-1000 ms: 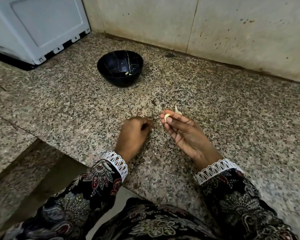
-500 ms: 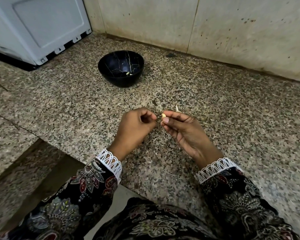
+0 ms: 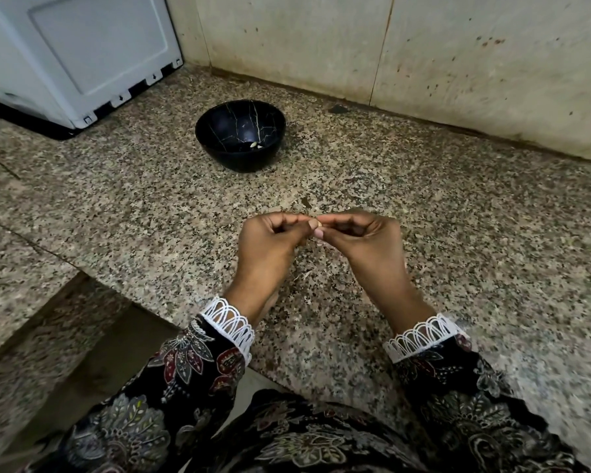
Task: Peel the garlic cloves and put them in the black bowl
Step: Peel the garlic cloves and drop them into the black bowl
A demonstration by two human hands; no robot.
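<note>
Both my hands meet above the granite counter, fingertips together. My left hand point(image 3: 270, 238) and my right hand point(image 3: 362, 240) pinch a small pale garlic clove point(image 3: 316, 222) between them; the fingers hide most of it. The black bowl point(image 3: 240, 134), veined with thin gold lines, stands farther back, beyond my left hand. A couple of peeled garlic cloves point(image 3: 255, 145) lie at the bowl's bottom.
A white appliance point(image 3: 79, 52) stands at the back left corner. A tiled wall point(image 3: 423, 52) runs along the rear. The counter edge point(image 3: 171, 322) drops off near my left sleeve. Small bits of peel point(image 3: 304, 275) lie on the counter below my hands.
My left hand rose off the counter and came right to meet my right hand. Both hands now pinch the clove that my right hand held alone.
</note>
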